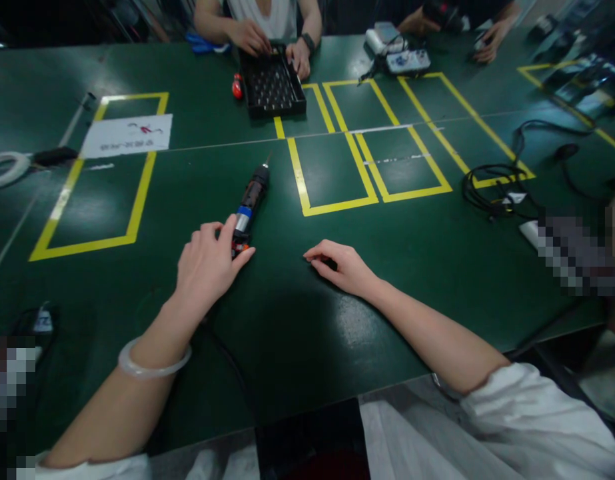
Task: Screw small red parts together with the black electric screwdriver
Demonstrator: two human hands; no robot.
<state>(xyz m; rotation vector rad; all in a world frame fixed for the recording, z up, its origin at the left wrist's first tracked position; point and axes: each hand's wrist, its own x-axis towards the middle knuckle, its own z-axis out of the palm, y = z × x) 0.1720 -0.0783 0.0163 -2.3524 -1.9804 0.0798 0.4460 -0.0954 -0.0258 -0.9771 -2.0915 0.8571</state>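
Note:
An electric screwdriver (251,193) with a blue band lies on the green table, its bit pointing away from me. My left hand (207,260) is closed around its rear end, the thumb on the near right side and the other fingers on the left. A black cord runs from beneath that hand toward the table's front edge. To the right, my right hand (340,265) rests on the table with thumb and fingers drawn together in a pinch. Whatever is between those fingertips, if anything, is too small to make out.
Yellow tape (340,207) marks rectangles on the table. A printed sheet (127,137) lies left. Across the table, another person's hands (250,37) work at a black tray (277,107) beside a red object (238,86). Coiled cable (494,190) lies right; white devices (408,61) stand at the back.

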